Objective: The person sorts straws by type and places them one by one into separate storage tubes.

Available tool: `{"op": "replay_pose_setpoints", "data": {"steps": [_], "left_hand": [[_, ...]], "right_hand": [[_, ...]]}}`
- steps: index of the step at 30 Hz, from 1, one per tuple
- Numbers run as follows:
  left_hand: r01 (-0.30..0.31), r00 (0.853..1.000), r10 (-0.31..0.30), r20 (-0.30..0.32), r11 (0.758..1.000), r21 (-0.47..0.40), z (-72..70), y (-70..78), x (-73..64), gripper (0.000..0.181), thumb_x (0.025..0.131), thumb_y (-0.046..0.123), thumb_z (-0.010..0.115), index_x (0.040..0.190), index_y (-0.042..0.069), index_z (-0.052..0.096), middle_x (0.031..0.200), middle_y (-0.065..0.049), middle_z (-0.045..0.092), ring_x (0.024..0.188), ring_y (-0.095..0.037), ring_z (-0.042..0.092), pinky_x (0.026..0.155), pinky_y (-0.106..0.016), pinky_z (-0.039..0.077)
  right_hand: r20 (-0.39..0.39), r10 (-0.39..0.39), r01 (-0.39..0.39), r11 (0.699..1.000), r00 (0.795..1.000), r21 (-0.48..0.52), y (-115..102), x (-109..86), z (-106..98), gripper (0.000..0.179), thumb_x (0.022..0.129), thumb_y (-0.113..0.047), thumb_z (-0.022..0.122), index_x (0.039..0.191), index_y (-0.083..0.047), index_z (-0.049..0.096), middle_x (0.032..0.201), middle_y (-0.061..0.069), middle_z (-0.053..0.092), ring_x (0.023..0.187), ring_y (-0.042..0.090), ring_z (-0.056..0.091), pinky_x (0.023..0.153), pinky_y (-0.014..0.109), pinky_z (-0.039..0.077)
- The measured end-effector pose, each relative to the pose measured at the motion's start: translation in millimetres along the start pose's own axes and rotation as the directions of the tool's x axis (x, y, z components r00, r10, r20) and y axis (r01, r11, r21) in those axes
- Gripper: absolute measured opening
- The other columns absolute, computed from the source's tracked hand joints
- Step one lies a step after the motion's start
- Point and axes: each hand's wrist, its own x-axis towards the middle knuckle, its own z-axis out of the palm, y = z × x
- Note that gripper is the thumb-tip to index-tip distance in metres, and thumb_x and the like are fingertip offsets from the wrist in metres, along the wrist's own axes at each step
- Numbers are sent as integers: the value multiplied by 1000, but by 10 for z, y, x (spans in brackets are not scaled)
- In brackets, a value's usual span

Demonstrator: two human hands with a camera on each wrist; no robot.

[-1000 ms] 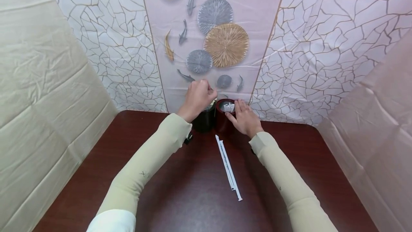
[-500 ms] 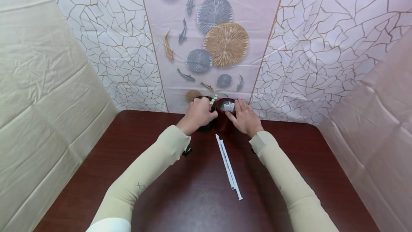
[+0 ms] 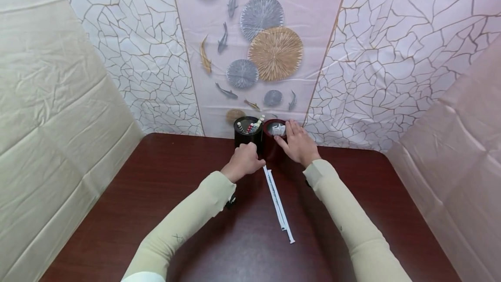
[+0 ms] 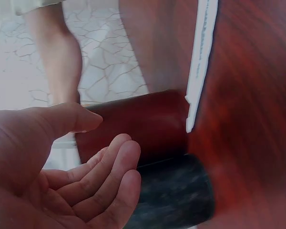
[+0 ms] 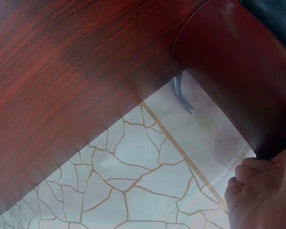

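My left hand (image 3: pixel 244 160) hovers in front of the black cylindrical cup (image 3: pixel 248 140), thumb apart and fingers loosely bent. The left wrist view shows nothing in its palm. Several thin sticks with pale, red and dark beaded-looking ends (image 3: pixel 250 128) stand in the black cup. My right hand (image 3: pixel 300 145) rests against the right side of the dark red cup (image 3: pixel 270 147), fingers extended at its rim and thumb toward the front. White crumpled-looking paper ends (image 3: pixel 278 130) show inside the red cup. Two long thin white paper-wrapped sticks (image 3: pixel 278 203) lie side by side before the cups.
The cups stand side by side at the back edge of the dark reddish wooden table (image 3: pixel 219 238). Behind them hangs a patterned cloth (image 3: pixel 274 55) with fish and discs. Beige cloth (image 3: pixel 58 121) bounds the left, and another cloth (image 3: pixel 450 151) the right.
My left hand has come down from above the black cup to in front of it, uncovering the cup's opening and sticks. My right hand has stayed at the red cup.
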Motion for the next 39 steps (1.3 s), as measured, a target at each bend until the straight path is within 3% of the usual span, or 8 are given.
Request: {"op": "replay_pose_setpoints", "data": {"steps": [10, 17, 21, 24, 30, 36, 39], "left_hand": [[74, 994, -70, 86, 996, -46, 451, -126, 133, 26, 97, 29, 76, 86, 7, 65, 72, -7, 63, 65, -21, 62, 60, -31, 53], [89, 990, -85, 115, 996, -25, 858, -341, 473, 32, 91, 35, 81, 99, 7, 68, 85, -7, 67, 75, -22, 65, 67, -36, 57], [129, 984, -123, 132, 991, -41, 1045, -434, 635, 33, 91, 36, 80, 100, 7, 67, 87, -8, 67, 79, -24, 65, 68, -35, 57], [174, 973, -162, 164, 982, -66, 1120, -485, 720, 31, 90, 36, 80, 94, 9, 66, 78, -6, 69, 70, -22, 66, 61, -33, 56], [212, 956, -186, 228, 973, -96, 1169, -549, 838, 26, 90, 33, 79, 84, 11, 66, 65, -4, 72, 59, -20, 69, 53, -33, 55], [262, 951, -235, 201, 957, -124, 873, -227, 516, 23, 95, 22, 76, 81, 7, 66, 68, -8, 68, 61, -23, 65, 58, -36, 53], [287, 945, -255, 205, 947, -143, 796, -147, 474, 23, 95, 20, 76, 78, 6, 67, 66, -8, 68, 60, -23, 65, 58, -35, 54]], "right_hand": [[-6, -1, 1, 1000, 1000, -3, -5, 2, 18, 89, 111, -62, 28, 165, 8, 20, 174, 28, 19, 163, 42, 20, 133, 53, 23], [-4, -9, 9, 1000, 1000, 2, -2, 4, 17, 89, 111, -62, 29, 165, 8, 19, 174, 28, 20, 163, 41, 21, 133, 53, 23], [0, -7, 7, 1000, 1000, -5, 1, 3, 12, 89, 111, -62, 28, 165, 8, 19, 174, 28, 19, 163, 41, 21, 133, 53, 24], [-1, -7, 7, 1000, 1000, -6, 4, 3, 17, 89, 111, -62, 28, 165, 8, 19, 174, 28, 20, 163, 41, 21, 133, 53, 24], [2, 0, 0, 1000, 1000, 2, 1, 7, 32, 89, 111, -63, 28, 166, 7, 19, 174, 27, 19, 164, 41, 20, 133, 52, 23], [2, 4, -4, 1000, 1000, 10, 1, 3, 24, 90, 111, -64, 27, 166, 7, 19, 174, 26, 19, 163, 41, 20, 133, 53, 24], [-2, 6, -6, 1000, 1000, 3, 12, 2, 22, 89, 111, -63, 27, 166, 7, 19, 174, 26, 19, 163, 41, 21, 133, 53, 24]]}}
